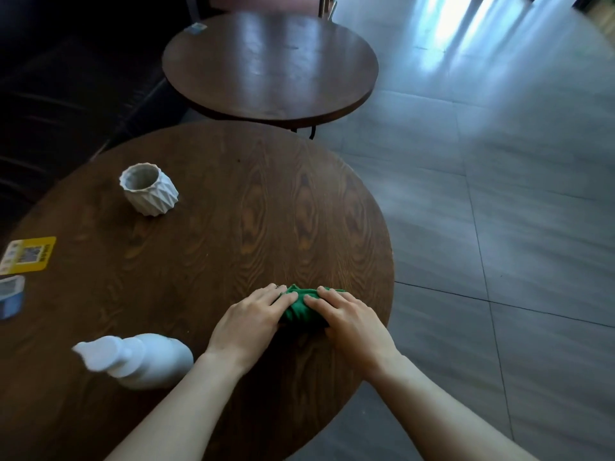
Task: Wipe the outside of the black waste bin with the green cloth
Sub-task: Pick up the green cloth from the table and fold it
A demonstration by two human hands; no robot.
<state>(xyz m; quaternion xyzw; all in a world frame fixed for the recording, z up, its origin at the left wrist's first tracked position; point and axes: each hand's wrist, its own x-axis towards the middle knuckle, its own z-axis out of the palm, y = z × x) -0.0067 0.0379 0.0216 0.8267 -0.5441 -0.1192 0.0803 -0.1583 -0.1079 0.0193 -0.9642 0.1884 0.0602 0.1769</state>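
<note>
The green cloth (299, 307) lies bunched on the near round wooden table (233, 211), close to its right front edge. My left hand (248, 322) presses on the cloth's left side and my right hand (349, 322) on its right side. Fingers of both hands rest on top of the cloth, gathering it between them. Most of the cloth is hidden under the hands. No black waste bin is in view.
A white faceted pot (149, 189) stands at the table's back left. A white pump bottle (136, 359) sits near my left forearm. A yellow QR card (28, 255) and a blue-white object (10, 299) lie at the left edge. A second round table (269, 61) stands beyond; grey tiled floor (499, 227) to the right.
</note>
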